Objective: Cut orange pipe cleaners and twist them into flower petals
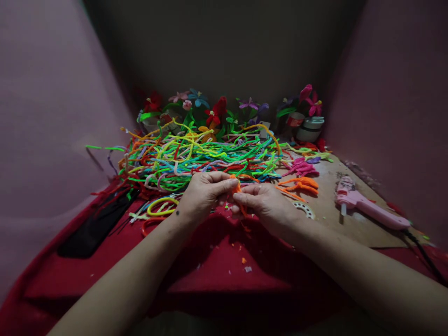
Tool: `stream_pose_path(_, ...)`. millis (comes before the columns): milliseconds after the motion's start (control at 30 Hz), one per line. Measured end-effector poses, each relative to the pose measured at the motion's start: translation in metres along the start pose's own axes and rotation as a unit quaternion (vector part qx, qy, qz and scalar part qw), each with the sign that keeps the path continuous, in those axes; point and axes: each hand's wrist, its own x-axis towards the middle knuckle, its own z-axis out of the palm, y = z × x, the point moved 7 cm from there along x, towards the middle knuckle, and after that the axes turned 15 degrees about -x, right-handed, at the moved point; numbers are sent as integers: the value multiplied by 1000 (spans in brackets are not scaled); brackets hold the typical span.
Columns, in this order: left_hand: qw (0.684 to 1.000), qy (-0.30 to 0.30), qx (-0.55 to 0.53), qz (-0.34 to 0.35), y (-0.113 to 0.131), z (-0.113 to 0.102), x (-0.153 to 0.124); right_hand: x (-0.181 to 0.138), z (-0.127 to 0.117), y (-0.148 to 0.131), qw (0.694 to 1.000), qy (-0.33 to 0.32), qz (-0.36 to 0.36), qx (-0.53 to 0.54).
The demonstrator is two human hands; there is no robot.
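Between my two hands is an orange pipe cleaner piece, its lower end hanging below the fingers. My left hand pinches its upper part between thumb and fingertips. Lower down, my right hand is closed on the same piece; the fingers hide much of its shape. Just beyond the hands lies a big tangled heap of coloured pipe cleaners. Several bent orange pipe cleaner pieces rest to the right of my right hand, with pink pieces behind them.
A pink glue gun lies on a brown board at right, its cord trailing off. A black flat object is at left on the red cloth. Pipe cleaner flowers in pots line the back, beside a white lidded jar.
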Motion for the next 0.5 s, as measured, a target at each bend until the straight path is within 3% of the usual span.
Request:
stream_pose_path(167, 993, 83, -10, 80, 5, 2, -5, -1, 3, 6, 999, 29, 4, -27)
stream_pose_path(267, 989, 103, -2, 107, 8, 5, -9, -2, 7, 8, 999, 40, 4, -15)
stream_pose_path(500, 991, 103, -2, 88, 4, -1, -2, -4, 8, 2, 999, 25, -22, -15)
